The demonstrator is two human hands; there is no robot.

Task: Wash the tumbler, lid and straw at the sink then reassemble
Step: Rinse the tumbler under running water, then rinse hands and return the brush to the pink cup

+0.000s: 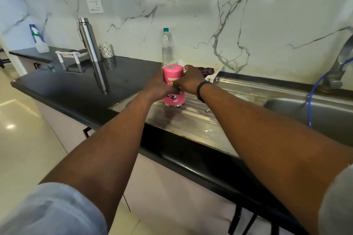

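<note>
Pink cylindrical tumbler (pixel 173 86) with a cartoon face stands upright on the ribbed steel draining board (pixel 193 118) of the sink, between both hands. Left hand (pixel 159 86) wraps its left side at mid-height; right hand (pixel 189 80) curls round the right side, just under the pink lid (pixel 172 70), which sits on top. Straw not visible. Clear plastic water bottle (pixel 167 47) stands just behind. Tall steel flask (pixel 89 40) is well apart on the black surface (pixel 76 89).

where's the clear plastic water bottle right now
In the head view, the clear plastic water bottle stands upright against the marble wall, just behind the pink tumbler and left of the sink basin.
</note>
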